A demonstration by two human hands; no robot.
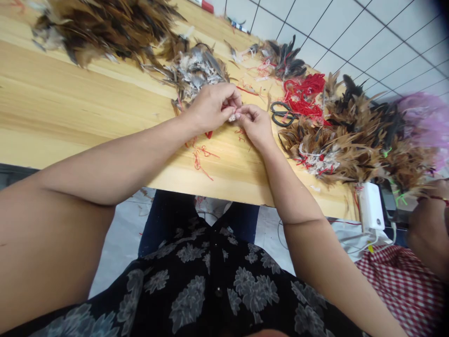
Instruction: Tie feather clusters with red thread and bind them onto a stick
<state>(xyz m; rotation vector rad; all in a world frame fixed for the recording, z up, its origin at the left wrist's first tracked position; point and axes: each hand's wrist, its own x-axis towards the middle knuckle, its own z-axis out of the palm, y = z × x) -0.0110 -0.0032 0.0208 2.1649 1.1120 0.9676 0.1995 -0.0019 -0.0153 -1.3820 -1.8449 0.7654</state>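
Two hands, left hand (pixel 210 110) and right hand (pixel 257 125), meet above the worktop (pixel 70 103), fingers pinching one tuft (pixel 232 117), seemingly for fine control, with scissors (pixel 282 114) in reach at 3 o'clock.

Take the pale tuft (pixel 232 117) pinched between your left hand (pixel 210 110) and right hand (pixel 257 126) as the dial's centre. Bare tabletop (pixel 70 107) lies open at 9 o'clock. A brown feather pile (pixel 105 23) fills 10, and a grey feather heap (pixel 196 70) crowds 11 to 12, just beside your left hand. Scissors (pixel 282 114) block 3, with red cord (pixel 305 93) just past them and brown feather bundles (pixel 351 140) from 3 to 4. Red string scraps (pixel 201 157) litter 7.
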